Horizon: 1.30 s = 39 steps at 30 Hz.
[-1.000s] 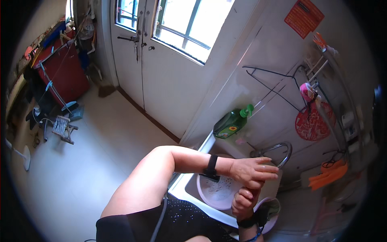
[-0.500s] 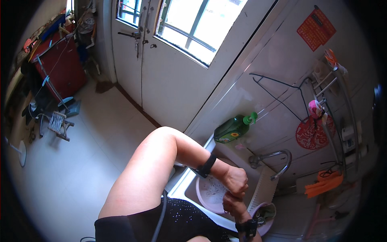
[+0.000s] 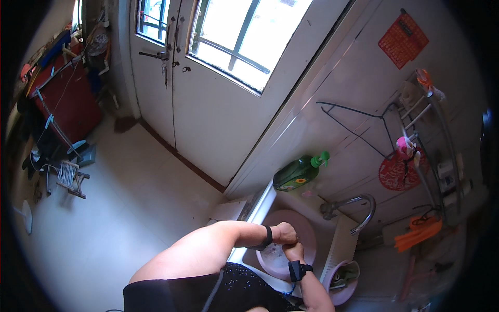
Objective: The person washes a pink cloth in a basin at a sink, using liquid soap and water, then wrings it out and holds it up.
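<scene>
My left hand (image 3: pixel 285 233) is closed in a fist over a pale pink basin (image 3: pixel 306 228) that sits inside the white sink (image 3: pixel 267 202). Just below it my right hand (image 3: pixel 294 252) is closed too, its knuckles touching the left. Whatever the fingers grip is hidden. Sudsy, greyish water (image 3: pixel 274 255) shows in the basin under my hands. To their right slopes the sink's ridged washboard (image 3: pixel 340 244), and a curved chrome faucet (image 3: pixel 370 208) reaches out above it.
A green pump bottle (image 3: pixel 296 174) stands at the sink's far corner. Right of my right forearm, a smaller pink basin (image 3: pixel 343 297) holds greenish cloth. On the wall hang a wire hanger (image 3: pixel 358 115), a red patterned disc (image 3: pixel 399 173) and an orange cloth (image 3: pixel 418 234).
Both fists have moved left, from beside the washboard to over the basin. My raised left elbow has dropped, uncovering more of the sink and floor. The view has shifted slightly.
</scene>
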### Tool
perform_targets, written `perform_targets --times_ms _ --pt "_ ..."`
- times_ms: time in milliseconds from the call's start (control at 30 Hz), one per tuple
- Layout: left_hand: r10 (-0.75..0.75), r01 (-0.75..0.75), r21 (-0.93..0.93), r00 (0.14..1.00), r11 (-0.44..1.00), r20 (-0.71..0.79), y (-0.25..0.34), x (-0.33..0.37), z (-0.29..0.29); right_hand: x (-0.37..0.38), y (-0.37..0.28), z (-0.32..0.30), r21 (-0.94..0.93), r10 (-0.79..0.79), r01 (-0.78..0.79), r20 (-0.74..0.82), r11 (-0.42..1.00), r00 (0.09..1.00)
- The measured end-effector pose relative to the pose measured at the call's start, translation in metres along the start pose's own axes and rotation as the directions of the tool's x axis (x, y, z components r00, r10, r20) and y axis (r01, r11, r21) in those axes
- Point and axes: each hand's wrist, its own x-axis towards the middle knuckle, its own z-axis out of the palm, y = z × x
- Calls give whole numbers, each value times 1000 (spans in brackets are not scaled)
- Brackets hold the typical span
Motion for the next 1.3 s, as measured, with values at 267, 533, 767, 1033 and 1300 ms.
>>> perform_targets --times_ms 267,533,767,1033,1300 --pt "-269 282 -132 957 950 105 14 -19 -1 -18 -20 -9 -147 -33 29 -24 989 999" --pt "-351 347 -191 936 918 16 36 -32 -7 -34 -15 -17 -315 -136 98 -99 944 986" --pt "-407 414 -217 910 884 78 58 -50 -25 -56 -18 -23 -440 -260 177 -135 881 956" --pt "-379 384 -226 923 895 70 77 -60 -39 -75 -12 -20 -438 -271 157 -212 885 939" --pt "-296 321 -238 946 917 133 70 -52 -52 -74 -13 -19 -477 -246 93 -271 874 931"
